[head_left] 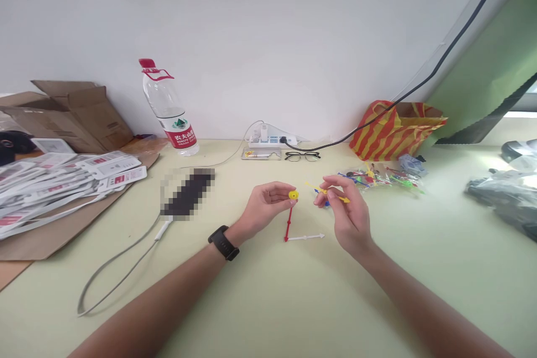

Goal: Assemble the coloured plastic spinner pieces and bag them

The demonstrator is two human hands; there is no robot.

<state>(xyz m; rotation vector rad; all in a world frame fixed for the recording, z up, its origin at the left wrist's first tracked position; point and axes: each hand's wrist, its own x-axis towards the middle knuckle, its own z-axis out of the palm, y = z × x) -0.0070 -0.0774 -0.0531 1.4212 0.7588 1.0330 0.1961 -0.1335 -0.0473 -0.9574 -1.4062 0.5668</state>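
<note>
My left hand (265,205), with a black watch on its wrist, pinches a small yellow round connector (293,195) above the table. From that connector a thin red rod (289,222) hangs down to the tabletop. A white rod (307,237) lies flat on the table, touching the red rod's lower end. My right hand (346,207) is closed on a thin yellow rod (331,192), held close to the right of the connector. A small blue piece (326,203) shows just under the right fingers.
A clear bag of several coloured plastic pieces (380,177) lies behind my right hand, before a red-and-yellow striped bag (392,130). A water bottle (169,107), power strip (271,139), glasses (302,155), phone with cable (187,194), stacked packets (62,179), and dark bags (509,196) surround the area.
</note>
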